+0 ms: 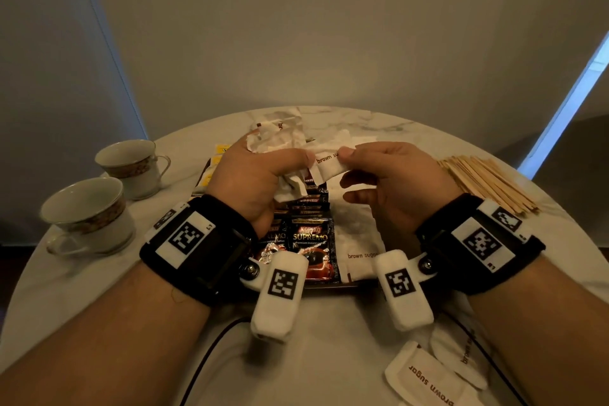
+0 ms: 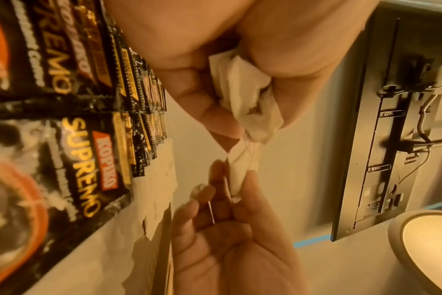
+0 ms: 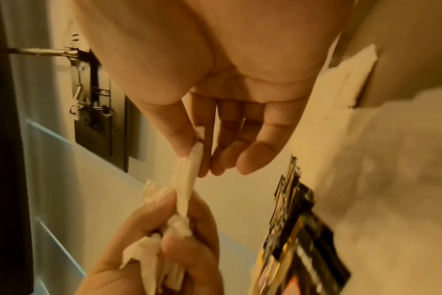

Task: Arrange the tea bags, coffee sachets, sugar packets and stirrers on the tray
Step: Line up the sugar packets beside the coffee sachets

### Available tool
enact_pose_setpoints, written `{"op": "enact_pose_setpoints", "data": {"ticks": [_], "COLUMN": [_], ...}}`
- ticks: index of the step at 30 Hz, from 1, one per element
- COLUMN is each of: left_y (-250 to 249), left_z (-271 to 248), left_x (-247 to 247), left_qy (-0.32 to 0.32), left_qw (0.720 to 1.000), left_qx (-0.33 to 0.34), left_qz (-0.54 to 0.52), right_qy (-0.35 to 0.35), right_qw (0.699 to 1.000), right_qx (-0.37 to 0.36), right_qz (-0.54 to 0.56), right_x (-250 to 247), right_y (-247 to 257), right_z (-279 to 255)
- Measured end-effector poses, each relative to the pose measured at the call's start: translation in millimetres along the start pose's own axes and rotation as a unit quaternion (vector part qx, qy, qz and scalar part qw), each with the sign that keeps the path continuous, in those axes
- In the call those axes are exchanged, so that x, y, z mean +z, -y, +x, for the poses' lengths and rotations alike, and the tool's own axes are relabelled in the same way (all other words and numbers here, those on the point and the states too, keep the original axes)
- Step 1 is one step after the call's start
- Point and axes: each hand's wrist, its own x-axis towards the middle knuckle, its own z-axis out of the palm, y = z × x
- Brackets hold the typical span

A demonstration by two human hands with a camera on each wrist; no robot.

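My left hand (image 1: 263, 168) grips a crumpled bunch of white sugar packets (image 1: 280, 138) above the tray (image 1: 329, 287). My right hand (image 1: 379, 168) pinches one "brown sugar" packet (image 1: 329, 165) between thumb and forefinger at the bunch's edge, its other fingers spread. In the left wrist view the pinched packet (image 2: 240, 171) runs from the bunch (image 2: 250, 99) to the right hand (image 2: 227, 239). Black Kopiko coffee sachets (image 1: 311, 241) lie in overlapping rows on the tray, with sugar packets (image 1: 359, 241) laid beside them on the right. Yellow tea bags (image 1: 219, 155) show at the tray's left, partly hidden. Wooden stirrers (image 1: 484, 181) lie piled on the table at right.
Two empty teacups (image 1: 131, 168) (image 1: 89, 214) stand on the round marble table (image 1: 99, 290) at left. Loose sugar packets (image 1: 425, 376) lie near the front right edge, and more at the back (image 1: 280, 122). A black cable (image 1: 211, 356) runs across the front.
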Motion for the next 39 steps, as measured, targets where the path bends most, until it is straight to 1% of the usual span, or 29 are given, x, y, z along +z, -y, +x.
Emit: {"op": "enact_pose_setpoints", "data": {"ticks": [3, 6, 7, 9, 11, 13, 15, 16, 18, 22, 31, 34, 37, 39], "left_y": [-0.1, 1.6, 1.9, 2.6, 2.5, 2.1, 2.5, 3.2, 4.6, 4.5, 2.5, 1.4, 0.0, 0.3], "left_z": [-0.4, -1.6, -1.2, 1.2, 3.9, 5.5, 5.8, 5.8, 5.7, 6.4, 6.9, 6.1, 6.4, 6.2], "left_x": [0.0, 1.2, 1.1, -0.5, -2.6, -3.7, -3.8, -3.8, -3.8, -4.7, -6.2, -5.9, -6.1, -5.6], "left_qy": [0.005, 0.006, 0.002, -0.013, -0.03, -0.039, -0.037, -0.035, -0.029, -0.028, -0.029, -0.029, -0.032, -0.032], "left_qw": [1.0, 1.0, 1.0, 0.999, 0.998, 0.998, 0.998, 0.998, 0.998, 0.998, 0.998, 0.998, 0.998, 0.997], "left_qx": [0.012, 0.004, 0.003, 0.004, 0.002, -0.003, -0.005, -0.005, -0.006, 0.0, 0.007, 0.008, 0.003, -0.014], "left_qz": [0.013, 0.025, 0.029, 0.041, 0.05, 0.048, 0.049, 0.052, 0.058, 0.057, 0.06, 0.059, 0.06, 0.063], "right_qy": [-0.009, 0.001, -0.007, -0.055, -0.131, -0.197, -0.237, -0.246, -0.248, -0.224, -0.216, -0.22, -0.242, -0.229], "right_qw": [0.996, 0.992, 0.991, 0.992, 0.987, 0.975, 0.958, 0.952, 0.945, 0.942, 0.933, 0.933, 0.941, 0.953], "right_qx": [-0.033, -0.037, -0.033, -0.022, 0.014, 0.076, 0.138, 0.163, 0.199, 0.235, 0.246, 0.235, 0.18, 0.158], "right_qz": [-0.077, -0.124, -0.127, -0.112, -0.088, -0.075, -0.082, -0.083, -0.078, -0.09, -0.148, -0.158, -0.153, -0.12], "right_x": [-5.3, -8.8, -10.2, -17.4, -31.4, -46.6, -56.9, -59.7, -62.5, -64.0, -63.3, -65.2, -66.4, -62.5], "right_y": [6.8, 13.7, 15.4, 15.8, 10.9, 3.5, -2.2, -4.3, -7.5, -12.7, -13.0, -12.6, -9.3, -6.0], "right_z": [-1.4, -2.2, -1.4, 5.2, 17.3, 28.5, 34.6, 35.9, 36.7, 37.8, 37.7, 37.1, 39.0, 39.2]}}
